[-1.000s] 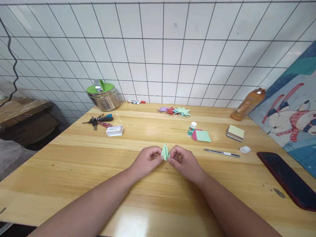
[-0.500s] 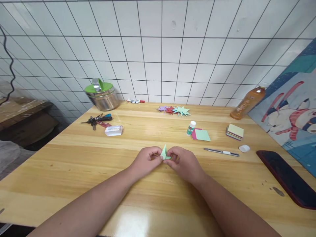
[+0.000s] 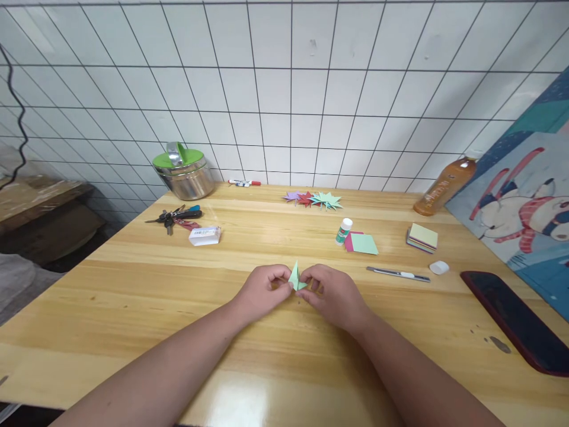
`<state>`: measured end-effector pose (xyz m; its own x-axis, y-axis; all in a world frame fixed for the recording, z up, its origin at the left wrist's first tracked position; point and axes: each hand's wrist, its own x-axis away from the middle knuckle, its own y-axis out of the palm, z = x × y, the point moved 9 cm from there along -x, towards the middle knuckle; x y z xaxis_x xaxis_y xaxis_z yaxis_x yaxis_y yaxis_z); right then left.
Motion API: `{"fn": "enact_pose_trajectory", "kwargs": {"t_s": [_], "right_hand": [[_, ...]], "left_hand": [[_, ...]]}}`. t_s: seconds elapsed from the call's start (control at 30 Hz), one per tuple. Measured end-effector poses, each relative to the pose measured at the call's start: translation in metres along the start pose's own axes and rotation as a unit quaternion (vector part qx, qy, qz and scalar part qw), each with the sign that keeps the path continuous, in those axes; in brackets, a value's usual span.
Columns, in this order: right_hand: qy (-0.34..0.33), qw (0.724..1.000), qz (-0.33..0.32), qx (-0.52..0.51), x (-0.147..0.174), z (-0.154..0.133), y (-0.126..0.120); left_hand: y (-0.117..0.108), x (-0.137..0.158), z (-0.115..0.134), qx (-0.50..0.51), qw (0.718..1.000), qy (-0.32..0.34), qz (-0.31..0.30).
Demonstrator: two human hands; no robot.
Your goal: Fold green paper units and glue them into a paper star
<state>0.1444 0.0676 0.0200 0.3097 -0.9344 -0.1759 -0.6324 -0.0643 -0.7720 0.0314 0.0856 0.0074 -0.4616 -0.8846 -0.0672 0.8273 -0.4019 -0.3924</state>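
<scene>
In the head view, the folded light-green paper piece point(image 3: 294, 280) is located at the centre of the worktop point(image 3: 178, 308), directly ahead of the person, held point-up between both hands. The left hand point(image 3: 269, 289) pinches its left edge between thumb and fingers, presumably to steady the body of the piece. The right hand point(image 3: 329, 293) grips the lower right flap between thumb and forefinger, an arrangement suited to controlling that flap separately; the finer creases are too small to read. Both forearms reach in from the near edge, which likely gives the fingertips a stable base. The glue stick point(image 3: 344, 232) stands just beyond the right hand, beside a light-green paper square point(image 3: 365, 244) that partly covers a magenta sheet point(image 3: 349, 241); this grouping seems to keep supplies within reach and outside the working area. The utility knife point(image 3: 398, 274) lies flat to the right, apart from the hands. The pointed paper stars point(image 3: 326, 200) rest overlapping near the tiled wall point(image 3: 269, 89), probably for protection from handling.
</scene>
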Motion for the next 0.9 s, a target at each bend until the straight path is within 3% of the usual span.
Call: {"fn": "enact_pose_trajectory", "kwargs": {"t_s": [0.4,0.9], "right_hand": [[-0.016,1.0,-0.012,-0.022,0.001,-0.004,-0.002],[-0.095,0.991,0.006,0.092,0.006,-0.024,-0.005]], "left_hand": [[-0.003,0.0,0.007,-0.02,1.0,0.017,0.012],[0.002,0.001,0.006,-0.059,0.998,0.034,-0.005]]}}
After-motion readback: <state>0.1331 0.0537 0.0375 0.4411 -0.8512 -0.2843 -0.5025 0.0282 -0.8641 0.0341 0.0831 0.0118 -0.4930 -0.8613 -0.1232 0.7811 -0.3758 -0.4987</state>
